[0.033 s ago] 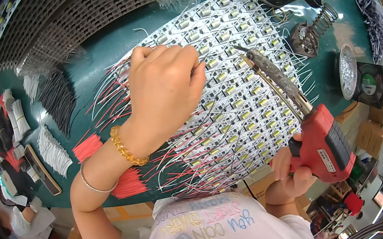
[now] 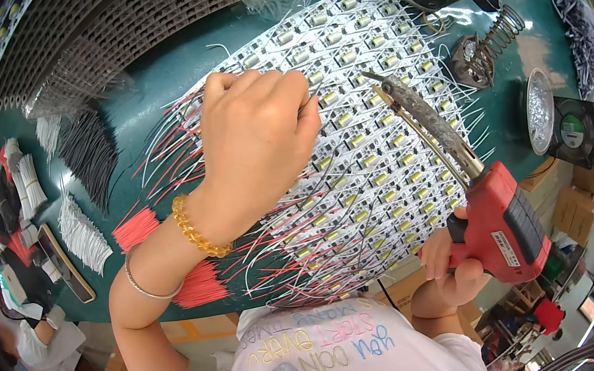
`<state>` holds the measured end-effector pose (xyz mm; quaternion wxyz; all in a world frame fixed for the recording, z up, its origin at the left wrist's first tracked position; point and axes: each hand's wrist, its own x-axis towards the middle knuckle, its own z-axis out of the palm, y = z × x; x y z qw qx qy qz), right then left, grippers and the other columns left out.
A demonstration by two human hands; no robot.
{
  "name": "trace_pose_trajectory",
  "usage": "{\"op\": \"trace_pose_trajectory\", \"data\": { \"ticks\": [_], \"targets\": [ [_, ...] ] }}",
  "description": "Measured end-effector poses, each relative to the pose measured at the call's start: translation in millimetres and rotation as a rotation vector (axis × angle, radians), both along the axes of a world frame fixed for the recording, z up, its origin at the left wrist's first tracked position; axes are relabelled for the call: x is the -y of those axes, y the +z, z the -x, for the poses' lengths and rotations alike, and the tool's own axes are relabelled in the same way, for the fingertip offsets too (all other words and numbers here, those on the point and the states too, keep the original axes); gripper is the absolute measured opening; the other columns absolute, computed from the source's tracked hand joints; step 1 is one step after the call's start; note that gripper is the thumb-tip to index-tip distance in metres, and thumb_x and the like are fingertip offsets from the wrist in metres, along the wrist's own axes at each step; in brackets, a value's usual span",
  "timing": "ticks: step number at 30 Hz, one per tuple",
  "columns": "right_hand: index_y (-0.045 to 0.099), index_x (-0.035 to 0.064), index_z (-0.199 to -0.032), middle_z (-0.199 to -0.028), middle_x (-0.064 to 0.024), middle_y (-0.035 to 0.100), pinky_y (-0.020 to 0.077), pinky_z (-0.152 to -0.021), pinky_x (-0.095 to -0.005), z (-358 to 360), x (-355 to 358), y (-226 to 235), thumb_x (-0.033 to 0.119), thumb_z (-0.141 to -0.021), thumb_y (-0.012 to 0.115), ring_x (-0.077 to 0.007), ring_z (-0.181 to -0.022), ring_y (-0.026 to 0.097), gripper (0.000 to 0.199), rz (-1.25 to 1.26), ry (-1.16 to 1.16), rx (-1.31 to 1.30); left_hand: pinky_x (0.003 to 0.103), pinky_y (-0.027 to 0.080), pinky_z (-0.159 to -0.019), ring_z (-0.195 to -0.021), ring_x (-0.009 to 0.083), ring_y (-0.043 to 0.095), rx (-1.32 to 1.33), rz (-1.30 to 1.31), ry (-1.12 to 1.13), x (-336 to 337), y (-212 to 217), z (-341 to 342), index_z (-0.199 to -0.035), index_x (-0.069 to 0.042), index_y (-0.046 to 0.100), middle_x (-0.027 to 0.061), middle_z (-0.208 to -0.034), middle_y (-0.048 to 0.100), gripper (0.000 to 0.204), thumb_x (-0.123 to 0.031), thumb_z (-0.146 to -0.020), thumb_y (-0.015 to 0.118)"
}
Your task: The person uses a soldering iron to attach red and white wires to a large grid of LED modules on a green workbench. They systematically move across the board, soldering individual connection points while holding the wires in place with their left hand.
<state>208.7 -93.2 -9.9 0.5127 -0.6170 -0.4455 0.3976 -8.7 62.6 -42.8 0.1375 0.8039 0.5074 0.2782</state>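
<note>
The circuit-board panel (image 2: 386,156) lies on the green desk (image 2: 152,92) beneath the left hand (image 2: 257,131); its fingertips are hidden, so I cannot tell that grip's state. The right hand (image 2: 451,263) has its grip wrapped round the red soldering gun (image 2: 498,224). Cardboard boxes (image 2: 575,214) stand beyond. The left forearm (image 2: 166,264) crosses in front of red wires (image 2: 202,286); black wires (image 2: 88,155) lie farther left, a spring holder (image 2: 504,30) and fan (image 2: 576,133) right.

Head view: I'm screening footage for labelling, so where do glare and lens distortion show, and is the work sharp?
Head view: white glare on the green tabletop near the coiled spring; head view: dark fisheye corners, with the perforated panels looking bowed at upper left; head view: the red soldering gun and circuit boards look reasonably sharp.
</note>
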Motion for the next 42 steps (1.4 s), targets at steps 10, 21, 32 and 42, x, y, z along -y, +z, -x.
{"op": "trace_pose_trajectory", "data": {
  "ticks": [10, 21, 32, 42],
  "targets": [
    [0.043, -0.0142, -0.120, -0.051, -0.0015, 0.049, 0.0349, -0.040, -0.0228, -4, -1, -2, 0.054, -0.087, 0.062, -0.0090, -0.039, 0.044, 0.078, 0.023, 0.040, -0.021, 0.034, 0.037, -0.075, -0.061, 0.0208, 0.054, 0.115, 0.080, 0.020, 7, 3, 5, -0.075, -0.007, 0.062, 0.0025, -0.061, 0.057, 0.010, -0.008, -0.079, 0.071],
    [0.044, -0.0145, -0.118, -0.049, -0.0018, 0.048, 0.0363, -0.039, -0.0232, -9, -1, -6, 0.053, -0.088, 0.061, -0.0092, -0.038, 0.044, 0.076, 0.069, 0.088, -0.015, 0.033, 0.037, -0.073, -0.057, 0.0201, 0.052, 0.087, 0.103, -0.017, 7, 11, 5, -0.073, -0.005, 0.061, 0.0034, -0.061, 0.058, 0.011, -0.006, -0.080, 0.070],
    [0.044, -0.0148, -0.117, -0.048, -0.0020, 0.048, 0.0376, -0.039, -0.0236, -9, 0, -6, 0.052, -0.089, 0.060, -0.0094, -0.036, 0.043, 0.074, 0.068, 0.117, -0.034, 0.037, 0.037, -0.073, -0.060, 0.0227, 0.052, 0.039, 0.006, 0.040, 12, -3, -6, -0.071, -0.008, 0.052, 0.0040, -0.062, 0.052, 0.017, -0.005, -0.077, 0.067],
    [0.047, -0.0091, -0.121, -0.072, -0.0041, 0.050, 0.0377, -0.056, -0.0282, -15, 5, -13, 0.045, -0.087, 0.064, -0.0136, -0.060, 0.046, 0.066, 0.118, 0.110, -0.065, 0.035, 0.037, -0.073, -0.053, 0.0182, 0.045, -0.006, -0.115, 0.083, 13, -7, -13, -0.069, -0.009, 0.051, -0.0019, -0.053, 0.045, 0.022, -0.001, -0.075, 0.070]
  ]
}}
